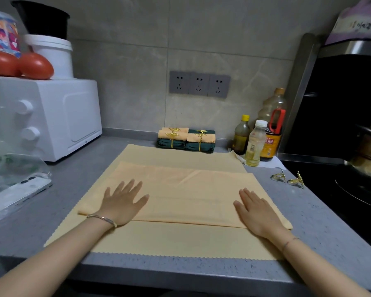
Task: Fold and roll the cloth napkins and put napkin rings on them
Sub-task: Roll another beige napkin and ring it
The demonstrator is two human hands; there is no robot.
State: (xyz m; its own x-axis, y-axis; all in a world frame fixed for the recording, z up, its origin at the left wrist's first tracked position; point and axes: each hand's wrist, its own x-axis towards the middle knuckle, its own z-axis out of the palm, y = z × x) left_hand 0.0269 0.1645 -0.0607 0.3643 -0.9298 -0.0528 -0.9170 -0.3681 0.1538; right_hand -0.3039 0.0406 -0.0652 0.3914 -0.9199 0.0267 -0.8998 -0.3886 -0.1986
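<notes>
Currently the peach napkin [180, 239] lies flat mid-table [73, 168], with a folded band [191, 200] of it across the centre. On the band's left end the left hand [122, 200] presses palm-down, grip spread, fingers straight. On the right end the right hand [257, 213] lies flat too, fingers straight and closer together. By the back wall, rolled napkins [186, 139], peach and green, are stacked and ringed. Two loose gold rings [287, 179] lie right of the napkin, with bottles [259, 138] behind them.
</notes>
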